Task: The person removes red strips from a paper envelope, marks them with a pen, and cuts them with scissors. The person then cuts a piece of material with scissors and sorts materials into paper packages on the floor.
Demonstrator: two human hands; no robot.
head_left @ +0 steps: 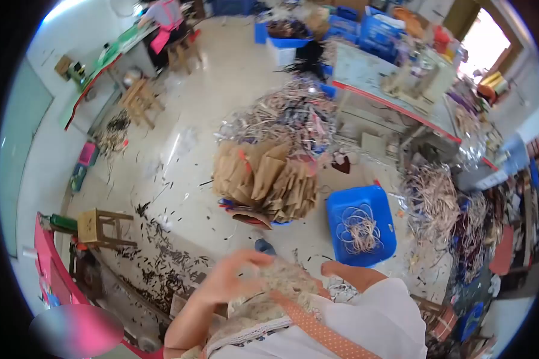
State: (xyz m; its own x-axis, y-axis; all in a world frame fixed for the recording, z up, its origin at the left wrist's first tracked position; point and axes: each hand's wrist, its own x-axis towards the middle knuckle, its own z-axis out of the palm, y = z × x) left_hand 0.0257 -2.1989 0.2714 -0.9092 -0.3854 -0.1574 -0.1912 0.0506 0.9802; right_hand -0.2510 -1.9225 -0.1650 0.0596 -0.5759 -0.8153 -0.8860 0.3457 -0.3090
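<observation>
My left hand (241, 276) is raised in front of my apron (281, 281), a little blurred. Its fingers are loosely curved with a gap from the thumb, and nothing shows between them. On the other side, my right arm bends in toward my body; only a bit of my right hand (324, 292) shows at the apron, and its fingers are hidden. Ahead of me on the floor stands a bundle of brown paper (263, 176). A blue bin (390, 239) to its right holds a loose coil of pale cord (360, 230).
Behind the paper lies a large heap of pale strips (287, 113). A worktable (365, 75) with a machine stands at right, near more tangled strips (431, 203). Wooden stools (141, 102) (90, 227) and dark scraps (167, 257) are at left. A person (164, 21) sits at the far bench.
</observation>
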